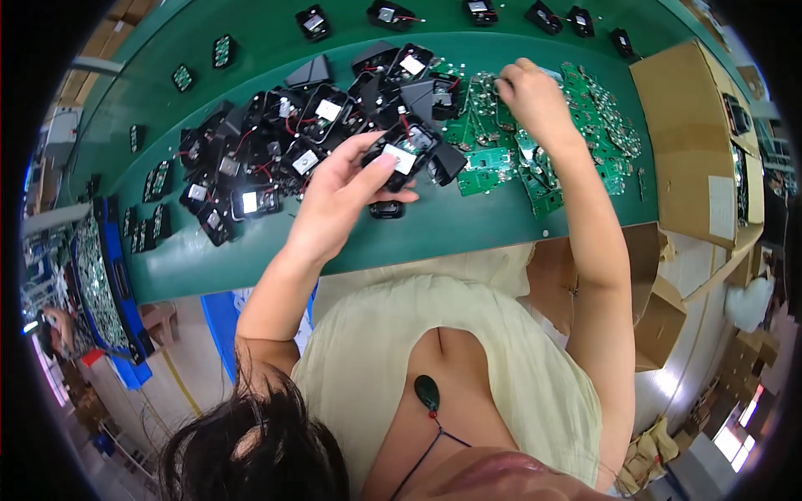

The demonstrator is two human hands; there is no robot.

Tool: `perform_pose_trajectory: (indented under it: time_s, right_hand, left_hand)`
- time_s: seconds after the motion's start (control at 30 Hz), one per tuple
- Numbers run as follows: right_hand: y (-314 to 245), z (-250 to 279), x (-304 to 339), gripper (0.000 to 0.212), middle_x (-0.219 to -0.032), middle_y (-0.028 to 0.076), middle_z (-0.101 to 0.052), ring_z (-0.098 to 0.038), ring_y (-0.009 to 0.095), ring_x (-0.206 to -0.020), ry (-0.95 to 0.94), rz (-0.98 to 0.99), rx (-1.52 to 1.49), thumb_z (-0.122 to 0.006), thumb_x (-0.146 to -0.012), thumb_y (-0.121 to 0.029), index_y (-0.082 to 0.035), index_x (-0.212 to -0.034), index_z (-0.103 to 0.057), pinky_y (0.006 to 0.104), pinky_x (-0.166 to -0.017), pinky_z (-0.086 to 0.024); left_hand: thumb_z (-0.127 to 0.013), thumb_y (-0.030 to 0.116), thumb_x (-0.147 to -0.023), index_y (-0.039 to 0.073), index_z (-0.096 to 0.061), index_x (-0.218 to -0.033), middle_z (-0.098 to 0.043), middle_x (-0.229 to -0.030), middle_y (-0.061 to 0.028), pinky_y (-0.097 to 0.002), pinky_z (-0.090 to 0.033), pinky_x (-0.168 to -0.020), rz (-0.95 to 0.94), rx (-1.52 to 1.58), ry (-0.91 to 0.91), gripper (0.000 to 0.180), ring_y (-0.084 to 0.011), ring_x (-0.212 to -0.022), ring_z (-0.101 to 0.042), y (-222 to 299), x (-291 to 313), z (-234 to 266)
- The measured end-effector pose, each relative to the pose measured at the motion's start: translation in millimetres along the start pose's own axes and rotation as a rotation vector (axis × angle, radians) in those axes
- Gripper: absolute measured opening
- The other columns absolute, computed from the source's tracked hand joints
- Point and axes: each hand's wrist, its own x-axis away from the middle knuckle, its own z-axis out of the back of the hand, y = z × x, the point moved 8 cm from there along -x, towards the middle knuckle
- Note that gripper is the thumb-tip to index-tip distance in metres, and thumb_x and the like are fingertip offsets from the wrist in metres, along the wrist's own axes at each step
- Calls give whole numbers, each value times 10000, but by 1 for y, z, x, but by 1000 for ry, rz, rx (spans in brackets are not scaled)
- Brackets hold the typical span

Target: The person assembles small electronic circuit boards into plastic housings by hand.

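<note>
Black plastic open-topped housing (pixel 404 159) is in our left hand (pixel 338 188): thumb pressed on the white rectangular part inside, other fingers curled around underneath, grip closed. We have it raised over the green tabletop (pixel 472 224), between a heap of black plastic housings (pixel 322 125) on the left and a pile of green circuit boards (pixel 593 125) on the right. Black wedge-shaped plastic part (pixel 449 163) sits just right of it; we can't tell if they touch.

Our right hand (pixel 535 96) is over the far left part of the board pile, fingers bent, tips down at the boards. We can't tell if they're pinching one.

Heap shows red wires and white parts. Spaced-out black units (pixel 388 15) run along the far side, black units with green boards (pixel 157 181) at left. Brown cardboard box (pixel 681 108) stands right of the pile.
</note>
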Motion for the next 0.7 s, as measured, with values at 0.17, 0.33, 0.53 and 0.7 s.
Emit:
perform_pose_trajectory:
  time_s: [0.17, 0.33, 0.53, 0.7]
  right_hand:
    - [5, 64, 25, 65, -715, 112, -563, -599, 240, -644, 302, -206, -257, -589, -782, -75, -20, -802, -560, 327, -569, -506]
    - [-44, 67, 70, 84, -726, 144, -607, -601, 197, -552, 116, -436, -1480, -514, -867, -61, 9, -889, -474, 299, -492, -520]
    - [-90, 49, 92, 72, -763, 144, -608, -606, 206, -571, 27, -499, -1994, -489, -886, -93, -29, -901, -463, 312, -506, -523]
    - [-98, 34, 94, 63, -798, 126, -613, -609, 192, -628, -7, -552, -2095, -489, -888, -97, -37, -902, -478, 322, -557, -527]
  left_hand:
    - [-483, 73, -886, -20, -430, -1160, -539, -1042, -105, -328, -545, -719, -159, -168, 98, 295, -181, -863, -592, -1, 3, -5]
    - [-503, -6, -856, -18, -412, -1171, -496, -1089, -95, -315, -543, -761, -282, -147, 68, 328, -141, -959, -530, -7, 0, -11]
    - [-564, -33, -819, 7, -427, -1152, -511, -1067, -79, -203, -494, -712, -372, -90, 56, 362, -111, -982, -514, -15, -1, -21]
    - [-567, -39, -814, 7, -425, -1154, -499, -1092, -77, -205, -486, -713, -380, -114, 51, 371, -110, -986, -511, -11, 4, -26]
